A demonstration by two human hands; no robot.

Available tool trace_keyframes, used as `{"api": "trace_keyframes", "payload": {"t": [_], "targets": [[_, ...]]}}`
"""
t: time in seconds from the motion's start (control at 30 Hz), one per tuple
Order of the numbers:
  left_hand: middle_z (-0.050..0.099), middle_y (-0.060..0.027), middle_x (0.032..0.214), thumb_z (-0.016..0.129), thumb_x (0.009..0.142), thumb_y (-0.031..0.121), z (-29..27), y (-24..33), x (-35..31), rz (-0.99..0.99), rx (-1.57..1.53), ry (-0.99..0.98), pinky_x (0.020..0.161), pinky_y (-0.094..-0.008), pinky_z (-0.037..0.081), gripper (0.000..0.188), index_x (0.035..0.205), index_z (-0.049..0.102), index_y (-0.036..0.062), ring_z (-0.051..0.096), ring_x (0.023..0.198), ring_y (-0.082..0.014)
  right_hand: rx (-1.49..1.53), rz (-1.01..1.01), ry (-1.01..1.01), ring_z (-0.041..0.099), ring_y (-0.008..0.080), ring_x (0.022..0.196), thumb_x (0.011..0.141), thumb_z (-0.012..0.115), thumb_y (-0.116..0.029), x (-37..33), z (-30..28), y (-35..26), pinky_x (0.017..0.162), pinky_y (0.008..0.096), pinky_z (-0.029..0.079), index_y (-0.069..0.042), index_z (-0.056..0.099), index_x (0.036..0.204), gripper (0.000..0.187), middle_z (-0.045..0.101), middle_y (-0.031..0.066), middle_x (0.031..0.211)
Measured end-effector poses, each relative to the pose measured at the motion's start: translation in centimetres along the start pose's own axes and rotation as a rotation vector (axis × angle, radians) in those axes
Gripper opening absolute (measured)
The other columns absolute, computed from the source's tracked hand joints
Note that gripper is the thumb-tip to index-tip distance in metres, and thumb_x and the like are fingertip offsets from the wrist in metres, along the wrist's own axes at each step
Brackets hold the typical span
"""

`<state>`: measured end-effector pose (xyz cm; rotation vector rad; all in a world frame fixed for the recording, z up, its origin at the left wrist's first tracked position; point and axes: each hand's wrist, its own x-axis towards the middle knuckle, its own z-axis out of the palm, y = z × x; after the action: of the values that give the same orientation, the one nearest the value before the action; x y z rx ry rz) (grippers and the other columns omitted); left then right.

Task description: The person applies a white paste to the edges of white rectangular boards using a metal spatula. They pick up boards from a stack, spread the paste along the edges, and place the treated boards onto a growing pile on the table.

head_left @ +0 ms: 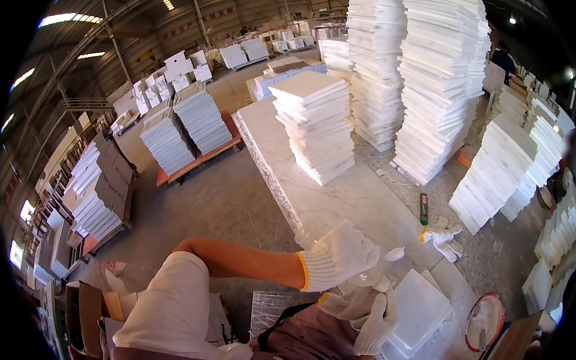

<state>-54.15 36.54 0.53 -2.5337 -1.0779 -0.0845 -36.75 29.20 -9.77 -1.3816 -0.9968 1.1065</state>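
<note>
My left hand [341, 256], in a white knit glove with a yellow cuff, is closed above the work slab, its fingertips turned away from view. Just below it is a clear bottle [359, 279] with a pale neck. My right hand [377, 324], also gloved in white knit, has its fingers curled against the bottle from below. Another yellow-edged stretch of knit glove [342, 304] shows beside it; whether it belongs to the right glove I cannot tell. A small white pointed cap [394, 254] lies on the slab. Next to my right hand are square white tiles [420, 308].
A loose glove [444, 241] and a green-and-red tool [424, 209] lie on the marble slab [270, 138]. A stack of white tiles [315, 127] stands there, with tall stacks [437, 83] behind. A red-rimmed bowl [485, 321] sits at right. Pallets of tiles [201, 117] stand left.
</note>
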Motion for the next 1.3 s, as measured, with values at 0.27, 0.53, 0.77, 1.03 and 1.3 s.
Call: {"api": "trace_keyframes", "payload": {"t": [0.27,0.53,0.77,1.03,1.3], "targets": [[0.061,-0.0086,0.086,0.070,0.078,0.028,-0.3,-0.7,1.7,-0.056,-0.066,-0.225,0.063,-0.0436,0.048,0.032,0.101,0.059,0.0100,0.061,0.072,-0.0294,-0.031,-0.042,0.030,0.062,0.0154,0.100,0.099,0.055,-0.014,1.0,0.0,0.1,0.090,0.0301,0.049,0.004,0.066,0.124,0.033,0.071,0.0100,0.110],[0.059,-0.0076,0.082,0.073,0.072,0.019,0.7,-0.8,1.3,0.063,-0.071,0.008,0.061,-0.0420,0.046,0.031,0.096,0.058,0.0084,0.061,0.075,-0.0274,0.073,-0.026,-0.015,0.066,0.0256,0.099,0.096,0.060,-0.013,1.1,-0.6,0.6,0.091,0.0353,0.050,-0.001,0.065,0.128,0.035,0.071,0.0154,0.109],[0.059,-0.0137,0.105,0.074,0.078,0.032,0.5,-0.3,1.3,-0.002,-0.045,-0.343,0.080,-0.0455,0.047,0.054,0.124,0.058,0.0079,0.058,0.095,-0.0327,0.012,0.019,-0.016,0.065,0.0220,0.088,0.097,0.058,-0.013,0.5,-0.6,0.9,0.083,0.0345,0.051,0.001,0.061,0.132,0.038,0.070,0.0131,0.099],[0.057,-0.0017,0.075,0.072,0.075,0.018,-0.2,0.5,4.5,0.013,0.011,-0.271,0.071,-0.0402,0.046,0.024,0.094,0.060,0.0093,0.061,0.071,-0.0221,-0.052,-0.213,0.083,0.040,0.0042,0.049,0.101,0.051,-0.017,2.3,-0.4,1.9,0.043,0.0242,0.032,0.004,0.066,0.120,0.031,0.059,0.0015,0.075],[0.051,-0.0010,0.073,0.070,0.074,0.020,2.1,0.2,1.7,0.016,0.119,-0.020,0.069,-0.0382,0.041,0.025,0.093,0.058,0.0099,0.054,0.069,-0.0199,-0.010,0.041,-0.011,0.037,0.0046,0.059,0.100,0.051,-0.016,0.6,0.2,-1.0,0.050,0.0259,0.030,0.006,0.066,0.115,0.030,0.053,-0.0024,0.074]]}}
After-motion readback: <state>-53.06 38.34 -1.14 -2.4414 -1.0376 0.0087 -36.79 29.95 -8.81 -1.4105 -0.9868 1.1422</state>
